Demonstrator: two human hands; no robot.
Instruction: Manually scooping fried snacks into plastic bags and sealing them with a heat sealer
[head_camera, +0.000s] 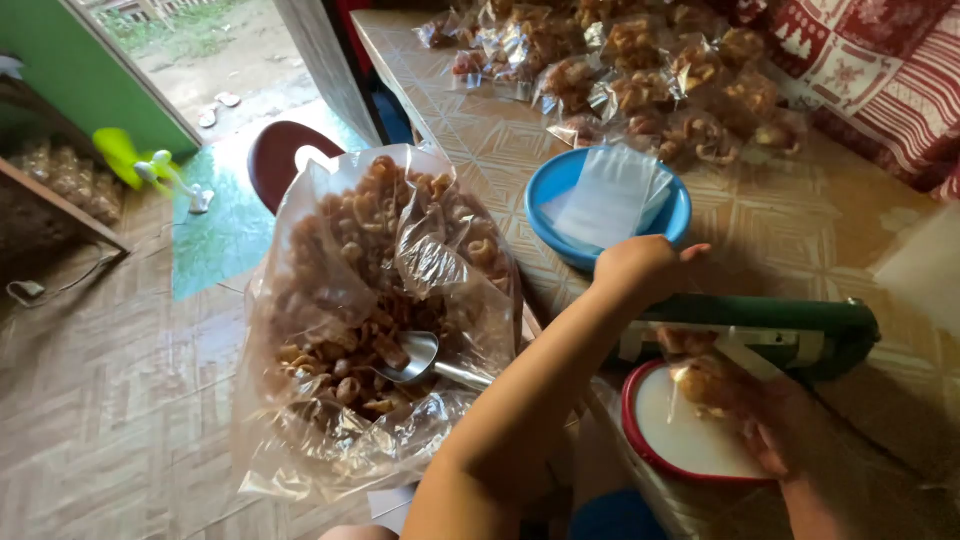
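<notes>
Clear plastic wraps the small snack packet (705, 385) that we hold in our right hand (775, 430), fingers closed around its lower end; the packet sits above a white lid with a red rim (680, 430) nearest to us, and its open top lies in the slot of the dark green heat sealer (790, 330) just beyond. Our left hand (640, 265) rests on top of the sealer's left end, fingers curled downward and holding nothing that we can see; the packet lies just below and to the right of this hand, with the sealer's bar between them. To our left stands a big clear plastic bag of fried brown snacks (380, 300), its mouth spread wide, and a metal scoop (425, 358) lies inside it with the handle pointing toward us. Just past our left hand sits a blue bowl (545, 190) holding a stack of empty clear bags (610, 195). Farther along the patterned tabletop (800, 220) we see a heap of filled, sealed packets (640, 80). At the far right edge lies a red and white patterned cloth (880, 70)
</notes>
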